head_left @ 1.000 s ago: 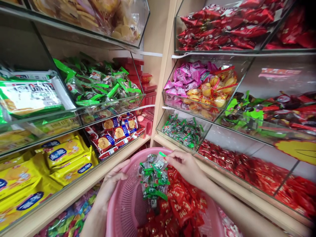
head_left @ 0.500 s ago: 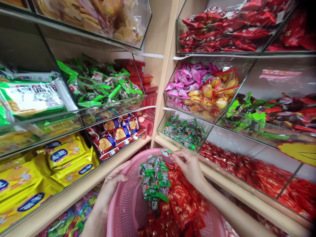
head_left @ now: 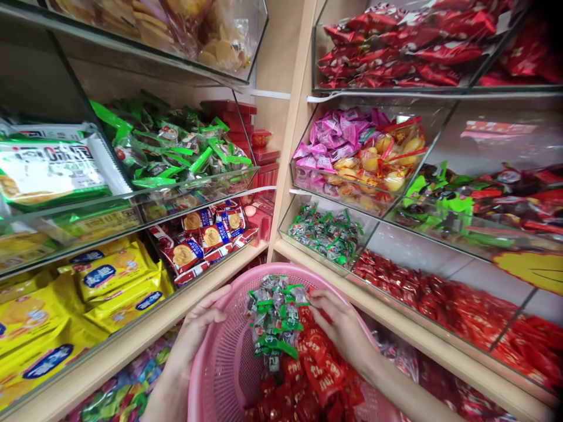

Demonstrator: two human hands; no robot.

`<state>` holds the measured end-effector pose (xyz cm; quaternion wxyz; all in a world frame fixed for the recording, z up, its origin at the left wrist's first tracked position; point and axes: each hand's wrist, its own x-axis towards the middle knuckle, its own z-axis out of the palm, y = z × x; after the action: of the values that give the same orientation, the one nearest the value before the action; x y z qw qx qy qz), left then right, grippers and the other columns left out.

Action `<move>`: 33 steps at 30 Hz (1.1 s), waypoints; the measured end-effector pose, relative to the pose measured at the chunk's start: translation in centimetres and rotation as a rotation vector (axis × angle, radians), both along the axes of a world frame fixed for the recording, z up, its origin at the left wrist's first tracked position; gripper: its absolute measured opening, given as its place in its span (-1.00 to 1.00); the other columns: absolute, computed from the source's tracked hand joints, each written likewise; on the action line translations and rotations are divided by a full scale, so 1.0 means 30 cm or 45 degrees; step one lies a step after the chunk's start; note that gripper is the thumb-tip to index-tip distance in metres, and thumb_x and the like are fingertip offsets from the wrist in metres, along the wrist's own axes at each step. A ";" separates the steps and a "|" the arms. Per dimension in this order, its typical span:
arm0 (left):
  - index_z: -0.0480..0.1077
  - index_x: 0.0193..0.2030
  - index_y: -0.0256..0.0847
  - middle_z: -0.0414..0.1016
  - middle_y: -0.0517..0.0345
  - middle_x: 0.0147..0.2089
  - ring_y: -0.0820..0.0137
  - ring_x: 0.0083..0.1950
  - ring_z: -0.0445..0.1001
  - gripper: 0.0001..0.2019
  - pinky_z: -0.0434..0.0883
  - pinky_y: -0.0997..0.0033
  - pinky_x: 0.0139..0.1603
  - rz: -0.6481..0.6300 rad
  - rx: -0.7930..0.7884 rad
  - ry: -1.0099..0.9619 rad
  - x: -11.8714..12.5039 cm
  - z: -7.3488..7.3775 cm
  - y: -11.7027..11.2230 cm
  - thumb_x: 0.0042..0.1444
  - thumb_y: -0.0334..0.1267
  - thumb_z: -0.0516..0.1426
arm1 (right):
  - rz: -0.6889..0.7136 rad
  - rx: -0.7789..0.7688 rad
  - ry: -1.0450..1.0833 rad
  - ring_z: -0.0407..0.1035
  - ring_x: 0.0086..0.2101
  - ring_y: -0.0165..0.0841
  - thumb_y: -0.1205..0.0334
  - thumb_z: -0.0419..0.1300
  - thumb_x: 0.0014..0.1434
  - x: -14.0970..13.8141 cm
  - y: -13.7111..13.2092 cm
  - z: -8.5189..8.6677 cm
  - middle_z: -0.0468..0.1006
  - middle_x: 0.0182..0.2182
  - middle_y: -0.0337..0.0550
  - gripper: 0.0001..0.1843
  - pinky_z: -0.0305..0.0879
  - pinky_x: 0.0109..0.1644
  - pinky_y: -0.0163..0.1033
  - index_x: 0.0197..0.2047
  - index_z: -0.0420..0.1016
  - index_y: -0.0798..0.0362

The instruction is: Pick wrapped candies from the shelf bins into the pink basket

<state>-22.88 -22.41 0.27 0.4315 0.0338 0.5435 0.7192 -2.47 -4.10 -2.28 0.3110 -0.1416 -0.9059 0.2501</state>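
Note:
A pink plastic basket [head_left: 220, 363] with a perforated wall fills the lower middle of the view. My left hand [head_left: 200, 325] grips its left rim. Inside, small candies in clear wrappers with green ends [head_left: 277, 310] lie piled beside and partly over red-wrapped candies [head_left: 321, 369]. My right hand [head_left: 338, 322] is over the basket's right side, its thumb and forefinger a little apart. Those fingertips are right by a green-ended candy [head_left: 298, 294] at the edge of the pile.
Glass-fronted shelves meet in a corner ahead. A bin of matching green-ended candies [head_left: 325, 231] is just beyond the basket, with red candies [head_left: 440, 299] to its right. Yellow packets [head_left: 109, 281] and red-and-blue packets [head_left: 204, 237] are on the left. A wooden shelf edge [head_left: 132, 334] runs close by.
My right hand has come down from the far rim into the basket, and the green-ended candy it pinched is now at the pile. My left hand stays on the rim.

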 end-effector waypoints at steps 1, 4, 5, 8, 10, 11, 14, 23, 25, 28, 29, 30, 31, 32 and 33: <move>0.26 0.13 -0.16 0.40 0.28 -0.58 0.46 -0.50 0.36 -0.30 0.33 0.46 -0.30 0.012 -0.003 0.000 0.002 0.002 0.001 -0.28 -0.50 0.15 | 0.007 0.004 -0.014 0.39 -0.19 -0.38 0.30 -0.06 0.20 0.005 -0.004 -0.002 0.38 -0.16 -0.07 -0.81 0.36 -0.13 -0.27 -0.22 0.37 0.01; 0.26 0.13 -0.16 0.43 0.26 -0.54 0.45 -0.48 0.39 -0.30 0.33 0.46 -0.30 0.006 -0.005 0.000 0.006 0.007 0.000 -0.28 -0.50 0.14 | 0.001 0.014 -0.039 0.37 -0.17 -0.37 0.31 -0.08 0.21 0.021 -0.018 -0.002 0.36 -0.14 -0.05 -0.79 0.36 -0.12 -0.26 -0.18 0.35 0.01; 0.26 0.14 -0.15 0.45 0.26 -0.53 0.45 -0.47 0.39 -0.30 0.33 0.47 -0.30 -0.006 -0.005 -0.001 0.006 0.008 -0.001 -0.27 -0.50 0.15 | -0.003 0.017 -0.048 0.37 -0.16 -0.36 0.31 -0.08 0.21 0.026 -0.023 -0.001 0.36 -0.13 -0.04 -0.79 0.36 -0.12 -0.25 -0.17 0.35 0.00; 0.24 0.15 -0.12 0.50 0.25 -0.45 0.45 -0.45 0.42 -0.29 0.33 0.47 -0.29 -0.017 -0.005 0.003 0.006 0.010 -0.002 -0.27 -0.49 0.15 | -0.005 0.021 -0.075 0.37 -0.17 -0.34 0.31 -0.08 0.22 0.036 -0.034 0.002 0.36 -0.14 -0.03 -0.79 0.36 -0.11 -0.22 -0.16 0.34 0.00; 0.24 0.15 -0.13 0.52 0.22 -0.38 0.43 -0.43 0.43 -0.28 0.34 0.47 -0.28 -0.008 -0.004 0.008 0.006 0.012 -0.001 -0.27 -0.49 0.15 | -0.002 0.017 -0.087 0.38 -0.20 -0.36 0.32 -0.08 0.22 0.036 -0.037 0.000 0.36 -0.15 -0.04 -0.79 0.36 -0.13 -0.24 -0.17 0.34 0.00; 0.23 0.15 -0.13 0.53 0.21 -0.36 0.42 -0.42 0.44 -0.28 0.34 0.47 -0.29 -0.009 -0.007 0.009 0.006 0.013 0.000 -0.28 -0.49 0.15 | -0.001 0.014 -0.087 0.38 -0.21 -0.37 0.32 -0.08 0.22 0.034 -0.038 -0.001 0.37 -0.15 -0.04 -0.80 0.37 -0.14 -0.25 -0.17 0.34 0.01; 0.20 0.17 -0.14 0.53 0.18 -0.34 0.38 -0.40 0.46 -0.27 0.34 0.47 -0.33 -0.027 -0.020 0.018 0.006 0.015 -0.001 -0.26 -0.49 0.14 | 0.001 -0.005 -0.075 0.38 -0.22 -0.39 0.32 -0.07 0.22 0.022 -0.041 -0.007 0.36 -0.16 -0.05 -0.81 0.36 -0.14 -0.27 -0.19 0.34 0.02; 0.26 0.14 -0.11 0.53 0.21 -0.28 0.47 -0.43 0.43 -0.30 0.32 0.51 -0.30 -0.032 -0.021 0.050 -0.005 -0.001 -0.005 -0.27 -0.47 0.15 | -0.010 0.020 0.000 0.40 -0.24 -0.42 0.32 -0.04 0.19 -0.005 -0.055 -0.030 0.38 -0.17 -0.07 -0.84 0.36 -0.22 -0.34 -0.20 0.32 0.01; 0.27 0.13 -0.12 0.53 0.22 -0.30 0.49 -0.47 0.41 -0.31 0.32 0.51 -0.31 -0.035 -0.021 0.051 -0.006 0.000 -0.005 -0.28 -0.48 0.15 | -0.003 0.014 -0.015 0.39 -0.24 -0.41 0.32 -0.05 0.19 -0.010 -0.054 -0.035 0.38 -0.17 -0.07 -0.84 0.36 -0.21 -0.32 -0.19 0.31 0.01; 0.27 0.13 -0.14 0.53 0.19 -0.32 0.45 -0.44 0.43 -0.30 0.33 0.49 -0.30 -0.040 -0.016 0.025 -0.004 0.003 -0.004 -0.28 -0.48 0.16 | 0.005 -0.007 -0.063 0.38 -0.23 -0.40 0.33 -0.06 0.20 -0.018 -0.053 -0.034 0.36 -0.16 -0.07 -0.83 0.36 -0.19 -0.30 -0.17 0.29 0.00; 0.27 0.13 -0.14 0.53 0.18 -0.32 0.43 -0.42 0.44 -0.30 0.33 0.48 -0.29 -0.041 -0.014 0.017 -0.004 0.004 -0.003 -0.28 -0.48 0.16 | 0.008 -0.009 -0.083 0.39 -0.23 -0.40 0.33 -0.06 0.20 -0.020 -0.053 -0.032 0.36 -0.16 -0.07 -0.83 0.36 -0.18 -0.29 -0.16 0.28 0.00; 0.26 0.14 -0.14 0.54 0.18 -0.32 0.41 -0.40 0.45 -0.30 0.33 0.48 -0.29 -0.040 -0.012 0.012 -0.003 0.004 -0.003 -0.28 -0.49 0.16 | 0.008 -0.007 -0.105 0.39 -0.24 -0.40 0.33 -0.06 0.20 -0.021 -0.053 -0.031 0.35 -0.15 -0.08 -0.82 0.36 -0.18 -0.29 -0.15 0.28 0.00; 0.25 0.14 -0.14 0.54 0.18 -0.32 0.41 -0.40 0.46 -0.29 0.33 0.48 -0.29 -0.039 -0.012 0.009 -0.003 0.004 -0.003 -0.28 -0.49 0.16 | 0.007 0.001 -0.132 0.39 -0.24 -0.39 0.33 -0.06 0.21 -0.021 -0.054 -0.029 0.35 -0.15 -0.08 -0.82 0.37 -0.18 -0.28 -0.15 0.28 -0.01; 0.23 0.16 -0.13 0.54 0.19 -0.31 0.42 -0.40 0.45 -0.28 0.33 0.48 -0.29 -0.038 -0.011 0.009 -0.002 0.003 -0.003 -0.27 -0.49 0.15 | 0.005 0.012 -0.161 0.40 -0.25 -0.39 0.33 -0.06 0.21 -0.019 -0.055 -0.028 0.35 -0.13 -0.08 -0.82 0.38 -0.18 -0.26 -0.14 0.28 -0.01; 0.21 0.17 -0.12 0.54 0.20 -0.30 0.43 -0.40 0.45 -0.27 0.33 0.49 -0.28 -0.035 -0.008 0.012 -0.003 0.002 -0.004 -0.27 -0.49 0.15 | -0.003 0.026 -0.183 0.41 -0.26 -0.38 0.33 -0.07 0.21 -0.017 -0.056 -0.027 0.35 -0.12 -0.08 -0.81 0.38 -0.18 -0.25 -0.13 0.27 -0.01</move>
<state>-22.95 -22.53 0.32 0.4390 0.0435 0.5472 0.7113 -2.99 -5.79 -3.08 0.2470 -0.1569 -0.9283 0.2296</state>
